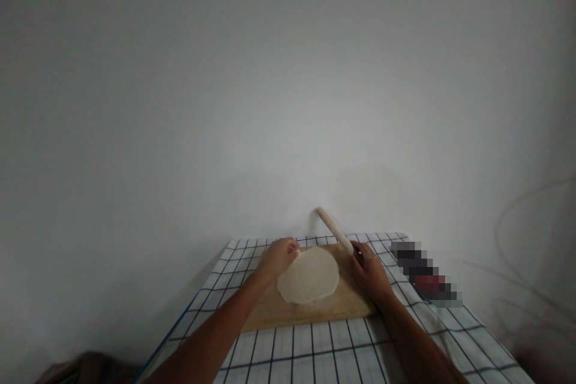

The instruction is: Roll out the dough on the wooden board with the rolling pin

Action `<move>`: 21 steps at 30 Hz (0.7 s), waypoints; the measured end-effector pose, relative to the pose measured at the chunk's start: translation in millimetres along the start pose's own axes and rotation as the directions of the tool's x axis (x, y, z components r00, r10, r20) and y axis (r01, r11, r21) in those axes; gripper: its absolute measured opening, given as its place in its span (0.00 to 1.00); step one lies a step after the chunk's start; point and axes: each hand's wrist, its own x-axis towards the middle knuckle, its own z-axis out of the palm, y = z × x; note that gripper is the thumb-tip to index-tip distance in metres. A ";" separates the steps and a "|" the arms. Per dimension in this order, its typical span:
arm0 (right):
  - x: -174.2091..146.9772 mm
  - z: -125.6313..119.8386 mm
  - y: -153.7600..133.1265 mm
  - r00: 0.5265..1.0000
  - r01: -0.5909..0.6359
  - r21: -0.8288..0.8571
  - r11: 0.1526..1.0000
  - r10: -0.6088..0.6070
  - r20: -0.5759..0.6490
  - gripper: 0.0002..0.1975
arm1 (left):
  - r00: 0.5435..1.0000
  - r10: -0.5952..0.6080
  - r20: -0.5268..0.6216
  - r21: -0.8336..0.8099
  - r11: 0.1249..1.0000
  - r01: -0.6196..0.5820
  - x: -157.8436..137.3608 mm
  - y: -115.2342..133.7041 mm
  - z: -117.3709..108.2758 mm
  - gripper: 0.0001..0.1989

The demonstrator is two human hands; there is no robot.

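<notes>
A flat, roughly round sheet of dough (309, 277) lies on a wooden board (288, 314). My left hand (279, 257) is at the sheet's upper left edge, its fingers closed in a pinch on the dough's rim there. To the right of the dough, my right hand (368, 267) is wrapped round the near end of a pale rolling pin (333, 228). The pin is raised at a slant, its far end pointing up and left toward the wall, apart from the dough.
A white cloth with dark checks (288, 354) covers the table under the board. Behind it rises a plain pale wall (288, 102). A blurred-out dark item (425, 276) lies at the table's right edge. Thin cables (513, 270) hang farther right.
</notes>
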 end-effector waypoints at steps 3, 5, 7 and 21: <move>0.0 0.2 0.7 1.000 -0.003 0.002 1.000 0.003 -0.002 0.22 | 0.974 0.193 -0.120 0.212 0.963 -0.165 -17.7 3.5 6.2 0.19; 0.1 0.4 0.7 1.000 -0.005 0.000 1.000 0.005 0.001 0.23 | 0.930 0.359 -0.078 0.352 0.883 -0.311 -37.9 1.5 9.6 0.22; 0.3 0.8 1.0 1.000 -0.006 -0.004 1.000 0.006 0.008 0.23 | 0.895 0.443 0.061 0.386 0.816 -0.430 -60.1 -3.1 12.7 0.26; -2.1 0.0 1.3 1.000 0.011 0.001 1.000 -0.011 -0.014 0.22 | 0.858 0.445 0.255 0.390 0.765 -0.513 -109.4 3.6 17.0 0.29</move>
